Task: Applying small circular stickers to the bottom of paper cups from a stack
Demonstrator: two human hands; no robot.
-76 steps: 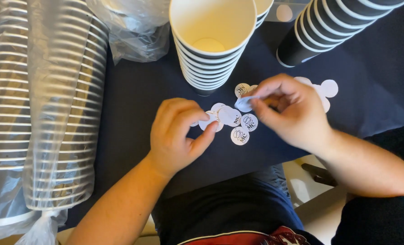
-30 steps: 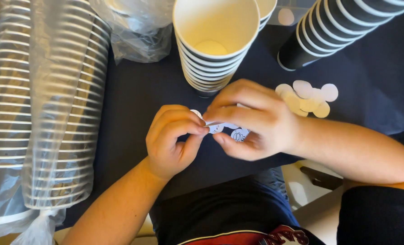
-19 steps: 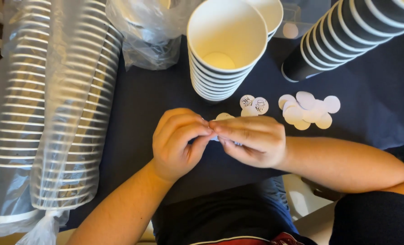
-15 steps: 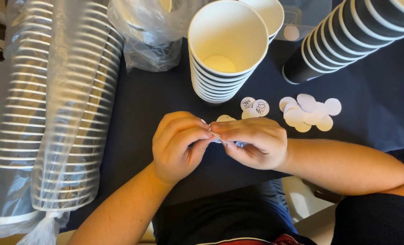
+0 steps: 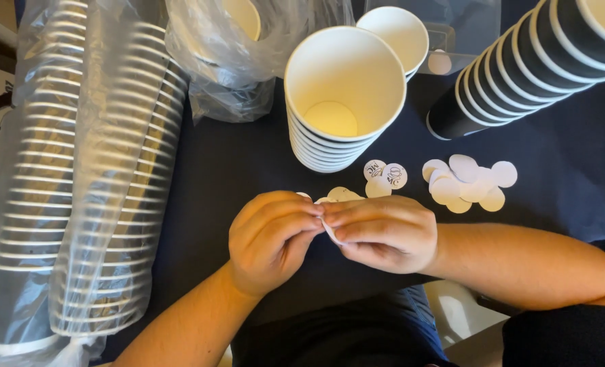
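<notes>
Single head-worn view, looking steeply down, close over dark blue cloth-covered table. Left hand and right hand sit lower centre of frame, forearms entering from bottom and right edges. Plastic-wrapped sleeve of stacked paper cups fills left side; upright stack of white-lined paper cups upper centre.

Round white sticker pinched between fingertips of both hands, mostly hidden, only a thin white edge shows. Sits just in front of the upright stack of white-lined paper cups, near the table's front edge, lifted slightly off the dark cloth.
</notes>
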